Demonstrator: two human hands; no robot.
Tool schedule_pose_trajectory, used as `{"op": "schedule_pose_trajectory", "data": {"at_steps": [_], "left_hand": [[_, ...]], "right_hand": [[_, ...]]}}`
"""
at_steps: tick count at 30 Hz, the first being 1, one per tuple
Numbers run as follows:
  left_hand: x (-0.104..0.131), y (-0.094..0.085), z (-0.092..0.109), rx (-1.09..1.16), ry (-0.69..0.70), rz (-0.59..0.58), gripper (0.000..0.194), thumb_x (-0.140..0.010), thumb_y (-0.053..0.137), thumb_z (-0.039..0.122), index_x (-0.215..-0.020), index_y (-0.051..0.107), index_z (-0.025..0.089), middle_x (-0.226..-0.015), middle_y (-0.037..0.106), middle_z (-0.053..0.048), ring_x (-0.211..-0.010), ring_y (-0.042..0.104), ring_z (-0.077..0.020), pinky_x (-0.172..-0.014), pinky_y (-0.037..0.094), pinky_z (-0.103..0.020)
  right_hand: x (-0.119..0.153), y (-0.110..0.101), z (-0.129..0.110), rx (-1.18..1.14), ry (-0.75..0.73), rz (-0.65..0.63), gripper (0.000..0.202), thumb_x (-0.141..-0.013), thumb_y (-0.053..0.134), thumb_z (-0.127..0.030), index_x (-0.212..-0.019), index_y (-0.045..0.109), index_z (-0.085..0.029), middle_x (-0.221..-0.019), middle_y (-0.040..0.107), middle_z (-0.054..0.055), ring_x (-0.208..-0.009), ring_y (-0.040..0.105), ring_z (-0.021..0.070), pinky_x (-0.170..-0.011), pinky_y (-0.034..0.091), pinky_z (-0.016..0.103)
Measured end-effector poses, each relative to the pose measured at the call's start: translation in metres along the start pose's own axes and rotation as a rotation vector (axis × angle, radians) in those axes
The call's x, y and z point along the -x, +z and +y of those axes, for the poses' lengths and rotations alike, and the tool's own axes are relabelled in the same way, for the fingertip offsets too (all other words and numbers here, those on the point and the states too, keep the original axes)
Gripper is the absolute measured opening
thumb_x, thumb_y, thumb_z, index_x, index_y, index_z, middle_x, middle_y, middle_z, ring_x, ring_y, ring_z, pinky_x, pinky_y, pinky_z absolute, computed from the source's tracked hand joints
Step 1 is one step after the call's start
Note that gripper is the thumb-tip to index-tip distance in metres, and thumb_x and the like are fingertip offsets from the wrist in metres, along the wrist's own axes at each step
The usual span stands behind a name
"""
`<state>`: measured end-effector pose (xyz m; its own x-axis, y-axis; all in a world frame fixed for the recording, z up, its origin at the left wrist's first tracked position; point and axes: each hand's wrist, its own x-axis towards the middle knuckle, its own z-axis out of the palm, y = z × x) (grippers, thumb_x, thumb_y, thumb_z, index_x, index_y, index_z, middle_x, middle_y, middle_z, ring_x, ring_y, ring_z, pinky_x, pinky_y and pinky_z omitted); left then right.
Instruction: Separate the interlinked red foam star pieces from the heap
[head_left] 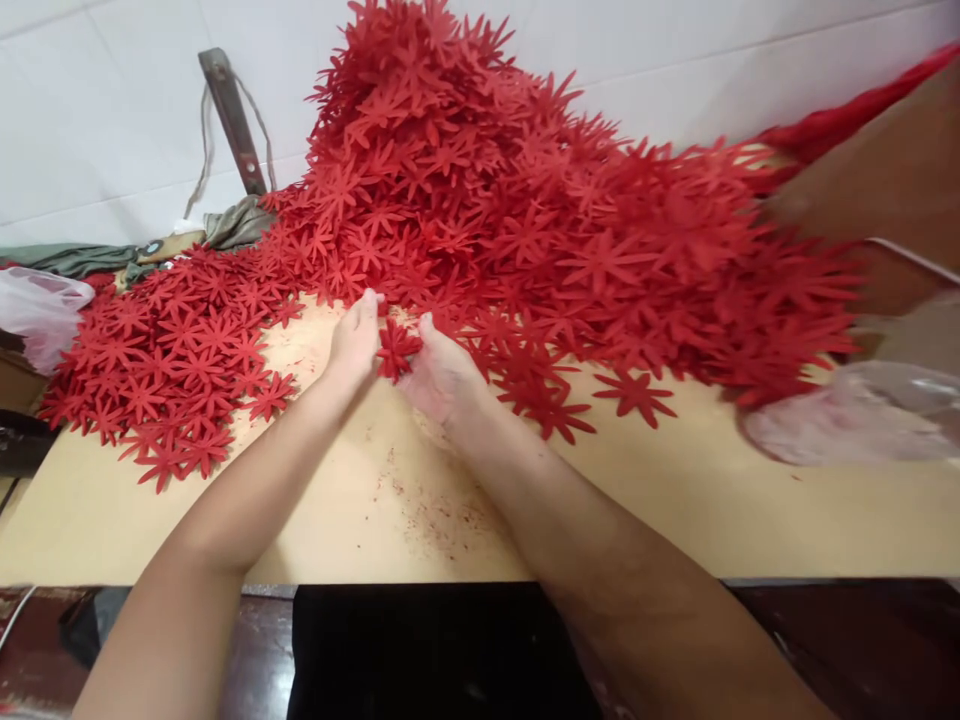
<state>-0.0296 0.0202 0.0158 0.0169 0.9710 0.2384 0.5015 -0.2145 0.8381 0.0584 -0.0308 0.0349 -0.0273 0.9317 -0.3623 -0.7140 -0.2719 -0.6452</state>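
Note:
A red flower-shaped cutout [397, 350] with narrow petals sits between my two hands, low over the tabletop. On its left side my left hand [355, 338] is held edge-on, fingers stretched forward and together. My right hand [444, 372] faces it from the right, palm turned inward and thumb raised. The cutout touches or nearly touches the right fingers, which are partly hidden. Neither hand is visibly closed around it. Directly beyond both hands rises a big heap of similar red cutouts [450, 190].
More cutouts spread leftward [172, 360], and one loose cutout [636, 396] lies at right. Red crumbs [442, 515] dot the pale tabletop [322, 530]. Plastic bags [862, 410] and a cardboard box [877, 170] stand at right. A metal bracket [232, 120] is against the tiled wall.

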Motion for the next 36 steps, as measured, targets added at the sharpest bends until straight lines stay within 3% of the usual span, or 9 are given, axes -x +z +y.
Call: {"op": "schedule_pose_trajectory", "data": {"at_steps": [4, 9, 14, 22, 25, 28, 30, 32, 36], "left_hand": [[0.008, -0.008, 0.013, 0.353, -0.152, -0.008, 0.048, -0.090, 0.035, 0.053, -0.092, 0.064, 0.015, -0.110, 0.068, -0.011, -0.102, 0.062, -0.0185, -0.088, 0.048, -0.032], [0.020, -0.006, 0.031, 0.482, -0.242, -0.298, 0.030, -0.074, 0.067, 0.041, -0.087, 0.061, 0.015, -0.074, 0.065, -0.001, -0.064, 0.060, -0.0107, -0.060, 0.045, -0.023], [0.019, 0.000, 0.022, 0.637, -0.337, -0.220, 0.025, -0.059, 0.074, 0.018, -0.076, 0.056, 0.015, -0.061, 0.060, 0.005, -0.051, 0.054, -0.0063, -0.053, 0.043, -0.019], [0.015, -0.004, 0.022, 0.799, -0.413, -0.177, 0.016, -0.058, 0.068, 0.011, -0.066, 0.055, 0.014, -0.057, 0.061, 0.004, -0.049, 0.053, -0.0051, -0.047, 0.043, -0.015], [0.015, -0.004, 0.024, 0.824, -0.428, -0.145, 0.014, -0.059, 0.065, 0.009, -0.066, 0.054, 0.015, -0.056, 0.061, 0.004, -0.049, 0.054, -0.0052, -0.049, 0.045, -0.015], [0.013, -0.002, 0.024, 0.840, -0.404, -0.093, 0.015, -0.058, 0.064, 0.008, -0.068, 0.056, 0.015, -0.057, 0.062, 0.005, -0.050, 0.056, -0.0059, -0.049, 0.047, -0.014], [0.013, -0.001, 0.024, 0.870, -0.398, -0.111, 0.016, -0.057, 0.064, 0.009, -0.068, 0.056, 0.016, -0.058, 0.062, 0.006, -0.050, 0.058, -0.0067, -0.051, 0.051, -0.017], [0.014, 0.000, 0.025, 0.883, -0.401, -0.165, 0.016, -0.058, 0.064, 0.010, -0.069, 0.055, 0.017, -0.059, 0.063, 0.007, -0.052, 0.060, -0.0078, -0.056, 0.055, -0.020], [0.019, -0.001, 0.030, 0.835, -0.399, -0.239, 0.013, -0.063, 0.063, 0.010, -0.073, 0.058, 0.015, -0.064, 0.068, 0.003, -0.056, 0.064, -0.0100, -0.057, 0.058, -0.023]], "right_hand": [[-0.009, -0.005, -0.010, -0.038, -0.072, 0.033, 0.042, -0.098, 0.026, -0.036, -0.079, 0.059, -0.018, -0.068, 0.068, 0.000, -0.068, 0.065, 0.0113, -0.066, 0.053, 0.025], [-0.020, -0.012, -0.017, 0.137, -0.190, 0.068, 0.053, -0.093, 0.028, -0.055, -0.069, 0.058, -0.019, -0.065, 0.066, 0.004, -0.071, 0.065, 0.0153, -0.065, 0.051, 0.028], [-0.027, -0.023, -0.020, 0.354, -0.247, -0.050, 0.059, -0.083, 0.035, -0.070, -0.074, 0.062, -0.017, -0.072, 0.069, 0.006, -0.077, 0.065, 0.0167, -0.069, 0.052, 0.029], [-0.017, -0.022, -0.031, 0.621, -0.471, -0.054, 0.017, -0.083, 0.055, -0.027, -0.087, 0.063, -0.013, -0.097, 0.069, 0.008, -0.090, 0.064, 0.0153, -0.083, 0.051, 0.030], [0.013, -0.029, -0.050, 0.865, -0.656, -0.054, 0.020, -0.083, 0.053, -0.020, -0.098, 0.063, -0.011, -0.102, 0.067, 0.010, -0.090, 0.063, 0.0142, -0.083, 0.050, 0.030], [0.058, -0.054, -0.085, 1.281, -0.925, -0.103, 0.016, -0.082, 0.056, -0.026, -0.085, 0.067, -0.015, -0.088, 0.068, 0.006, -0.082, 0.061, 0.0137, -0.079, 0.049, 0.030], [0.089, -0.077, -0.116, 1.484, -0.984, 0.016, 0.016, -0.083, 0.056, -0.027, -0.077, 0.067, -0.016, -0.080, 0.068, 0.004, -0.076, 0.060, 0.0132, -0.074, 0.047, 0.030], [0.115, -0.102, -0.149, 1.612, -0.938, 0.280, 0.016, -0.083, 0.056, -0.028, -0.075, 0.066, -0.017, -0.078, 0.067, 0.005, -0.072, 0.059, 0.0137, -0.070, 0.045, 0.029], [0.134, -0.141, -0.199, 2.007, -0.467, 0.561, 0.010, -0.078, 0.060, -0.024, -0.080, 0.069, -0.018, -0.074, 0.067, 0.004, -0.066, 0.058, 0.0146, -0.062, 0.039, 0.028]]}}
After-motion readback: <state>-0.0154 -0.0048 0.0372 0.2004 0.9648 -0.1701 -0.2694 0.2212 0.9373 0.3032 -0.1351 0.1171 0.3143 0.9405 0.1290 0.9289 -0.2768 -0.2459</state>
